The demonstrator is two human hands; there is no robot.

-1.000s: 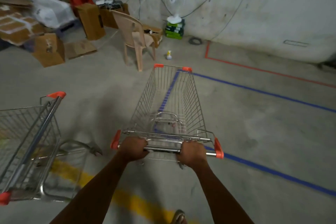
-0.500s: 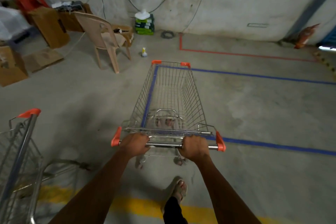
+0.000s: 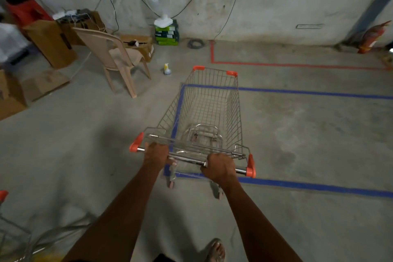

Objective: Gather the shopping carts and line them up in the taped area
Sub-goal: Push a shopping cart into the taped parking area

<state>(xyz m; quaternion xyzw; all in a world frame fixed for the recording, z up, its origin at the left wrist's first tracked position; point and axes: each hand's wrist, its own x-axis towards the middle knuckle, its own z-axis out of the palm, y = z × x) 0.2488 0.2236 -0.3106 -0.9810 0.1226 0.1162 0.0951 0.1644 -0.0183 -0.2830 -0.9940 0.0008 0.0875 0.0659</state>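
Note:
A wire shopping cart (image 3: 209,110) with orange corner caps stands in front of me, its basket over the left end of the blue taped rectangle (image 3: 308,93). My left hand (image 3: 158,153) and my right hand (image 3: 219,168) both grip its metal handle bar. The cart's rear wheels sit at the near blue line. A second cart (image 3: 8,232) shows only as a blurred corner at the bottom left edge.
A beige plastic chair (image 3: 116,57) stands left of the cart's nose, with a small spray bottle (image 3: 167,69) beside it. Cardboard boxes (image 3: 51,42) line the left. A red taped outline (image 3: 276,64) lies beyond the blue one. A fan (image 3: 158,0) and a fire extinguisher (image 3: 372,37) stand by the back wall.
The cart has rolled forward and turned right, so its basket now lies inside the blue tape. The second cart has slid almost out of view at the left.

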